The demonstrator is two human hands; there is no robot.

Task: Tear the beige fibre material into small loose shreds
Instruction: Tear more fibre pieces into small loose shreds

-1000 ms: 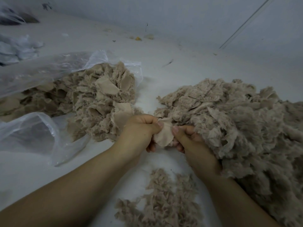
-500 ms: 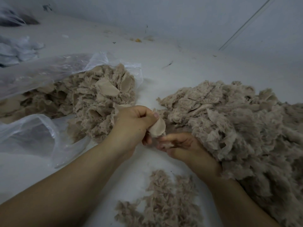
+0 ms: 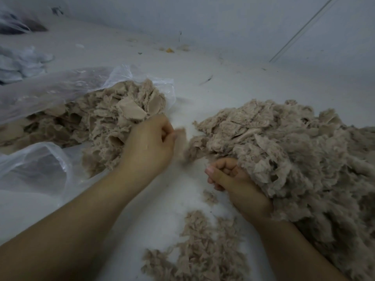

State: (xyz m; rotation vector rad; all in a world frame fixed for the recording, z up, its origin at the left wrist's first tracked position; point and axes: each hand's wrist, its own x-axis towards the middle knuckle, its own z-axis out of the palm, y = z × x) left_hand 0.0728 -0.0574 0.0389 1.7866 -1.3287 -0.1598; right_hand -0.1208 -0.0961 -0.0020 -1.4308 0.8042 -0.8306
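Left hand [image 3: 150, 147] pinches a blurred beige scrap [image 3: 180, 138]; right hand [image 3: 229, 177] is curled at the shredded heap [image 3: 294, 159], contents unclear. Untorn stock sits in the plastic bag [image 3: 60, 86], left. Risk: oversized bits landing among the finished shreds [image 3: 203, 250].

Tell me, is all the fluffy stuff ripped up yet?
Not yet. Done: a big fluffy pile lies on the right, with a few shreds near the arms. In hand: the left hand pinches a blurry piece; the right hand is curled at the pile's edge, seemingly empty. Left: lots of bigger flat pieces spilling from the plastic bag.
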